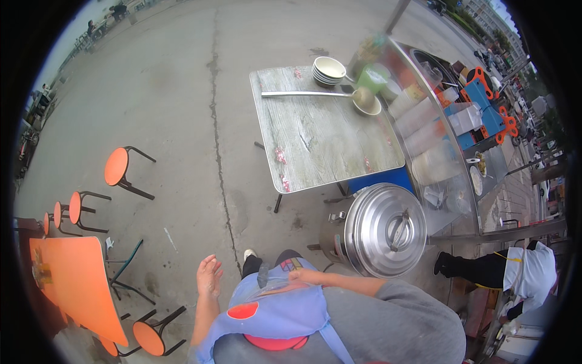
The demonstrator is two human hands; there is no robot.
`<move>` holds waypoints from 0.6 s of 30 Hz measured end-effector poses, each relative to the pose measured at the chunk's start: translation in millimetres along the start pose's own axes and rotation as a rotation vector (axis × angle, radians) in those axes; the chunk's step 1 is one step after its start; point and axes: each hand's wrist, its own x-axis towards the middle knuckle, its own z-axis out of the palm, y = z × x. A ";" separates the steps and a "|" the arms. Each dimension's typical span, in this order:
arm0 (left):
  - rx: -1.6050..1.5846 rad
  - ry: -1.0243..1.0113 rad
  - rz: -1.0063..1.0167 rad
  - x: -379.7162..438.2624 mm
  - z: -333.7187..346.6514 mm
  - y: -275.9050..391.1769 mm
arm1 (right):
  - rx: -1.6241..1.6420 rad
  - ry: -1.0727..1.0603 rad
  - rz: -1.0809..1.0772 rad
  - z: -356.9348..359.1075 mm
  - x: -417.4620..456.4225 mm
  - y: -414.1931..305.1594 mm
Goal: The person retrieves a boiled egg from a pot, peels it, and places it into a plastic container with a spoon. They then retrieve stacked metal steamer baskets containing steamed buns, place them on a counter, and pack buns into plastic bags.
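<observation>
My left hand (209,275) is raised over the concrete ground beside the apron, its fingers loosely bent and apart, holding nothing. Against the front of my blue apron (282,309) rests my right hand (303,276), fingers curled in; what, if anything, is inside them is hidden. Some clear plastic (268,290) lies at the apron's front near that hand. To the right of it stands a large metal pot with a domed lid (386,230). Beyond is a wood-patterned table (327,132) with stacked bowls (328,72) and a long-handled ladle (309,94) whose head rests in another bowl (367,107).
A glass-sided food stall (436,123) with stacked cups borders the table's right side. An orange table (77,282) and several orange stools (117,166) stand at left. A person in a white top (529,268) bends at lower right.
</observation>
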 end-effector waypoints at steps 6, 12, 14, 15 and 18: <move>0.166 -0.137 -0.050 97.4 47.2 110.3 | -0.355 0.025 -0.182 -76.9 61.8 -77.6; 0.279 0.005 -0.062 188.9 65.5 154.3 | -0.083 0.438 -0.265 -299.7 32.5 -207.3; 0.321 0.033 -0.123 218.6 66.8 164.4 | -0.235 0.924 -0.034 -394.0 10.8 -230.7; 0.347 0.034 -0.159 235.1 66.1 171.3 | -0.190 1.073 0.007 -441.7 -4.7 -237.2; 0.409 0.049 -0.232 291.7 73.8 189.4 | -0.458 1.413 0.453 -580.1 -29.1 -238.9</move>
